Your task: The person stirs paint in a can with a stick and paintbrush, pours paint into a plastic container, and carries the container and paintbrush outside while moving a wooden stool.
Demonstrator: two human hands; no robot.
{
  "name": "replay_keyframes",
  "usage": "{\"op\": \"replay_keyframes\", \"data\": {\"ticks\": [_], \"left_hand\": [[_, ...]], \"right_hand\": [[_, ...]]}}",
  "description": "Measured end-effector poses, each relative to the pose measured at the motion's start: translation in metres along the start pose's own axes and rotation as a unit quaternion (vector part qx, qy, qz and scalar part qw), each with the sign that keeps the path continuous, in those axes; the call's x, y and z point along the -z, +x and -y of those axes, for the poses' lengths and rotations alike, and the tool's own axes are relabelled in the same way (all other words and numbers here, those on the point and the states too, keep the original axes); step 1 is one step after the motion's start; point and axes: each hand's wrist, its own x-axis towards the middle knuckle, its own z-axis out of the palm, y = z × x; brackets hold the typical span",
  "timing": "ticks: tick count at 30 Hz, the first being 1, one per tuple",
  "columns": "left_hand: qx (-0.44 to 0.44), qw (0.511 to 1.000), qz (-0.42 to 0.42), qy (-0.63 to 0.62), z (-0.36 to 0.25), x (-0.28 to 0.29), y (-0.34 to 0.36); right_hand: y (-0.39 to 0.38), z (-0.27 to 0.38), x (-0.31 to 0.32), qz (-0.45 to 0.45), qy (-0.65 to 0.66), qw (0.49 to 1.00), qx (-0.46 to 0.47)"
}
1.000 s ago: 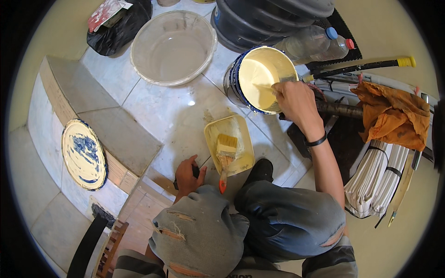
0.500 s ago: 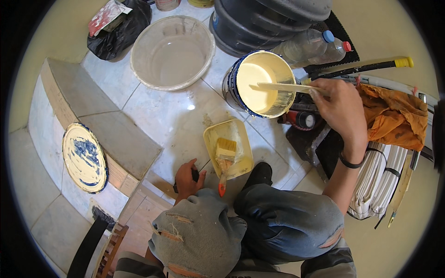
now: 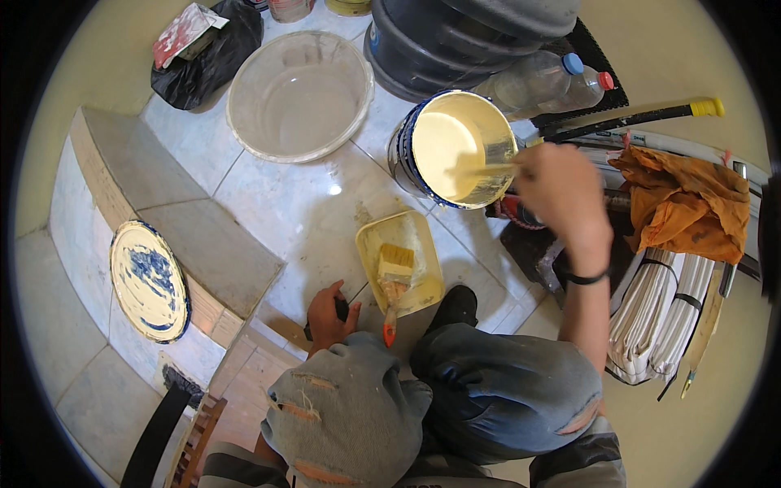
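My right hand (image 3: 561, 191) is closed around a flat, pale stirring stick (image 3: 488, 171), blurred by motion. The stick's far end dips into cream-yellow paint (image 3: 443, 150) inside a blue-rimmed paint can (image 3: 404, 154), which stands tilted toward me in view. Down beside my left knee, my left hand (image 3: 328, 321) is low, with thumb and a finger spread apart around a small dark shape I cannot make out. Between the can and my knees sits a yellow paint tray (image 3: 427, 281). A paintbrush (image 3: 394, 276) with an orange-tipped handle lies across it.
A greyish basin (image 3: 301, 98) stands beyond the tray, beside a large dark water container (image 3: 464, 41). Plastic bottles (image 3: 533, 81), an orange cloth (image 3: 687, 199) and folded white material (image 3: 659, 317) line the right. A paint-smeared lid (image 3: 150, 281) rests on the step at left.
My right hand has swung left and slightly down with the stirring stick, closer to the can's rim. My left hand, the tray and the paintbrush have stayed put.
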Motion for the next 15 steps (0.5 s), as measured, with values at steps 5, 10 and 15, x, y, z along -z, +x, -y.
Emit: {"op": "replay_keyframes", "data": {"ticks": [5, 10, 15], "left_hand": [[-0.013, 1.0, -0.001, -0.012, -0.003, -0.01, 0.005], [-0.002, 1.0, -0.006, -0.022, -0.003, -0.008, 0.004], [-0.003, 0.999, -0.011, -0.032, -0.005, -0.013, 0.004]], "right_hand": [[0.037, 0.027, -0.069, -0.009, 0.019, 0.995, 0.098], [0.071, 0.009, -0.082, -0.108, 0.049, 0.989, 0.087], [0.06, -0.023, -0.075, -0.121, -0.074, 0.989, 0.045]]}}
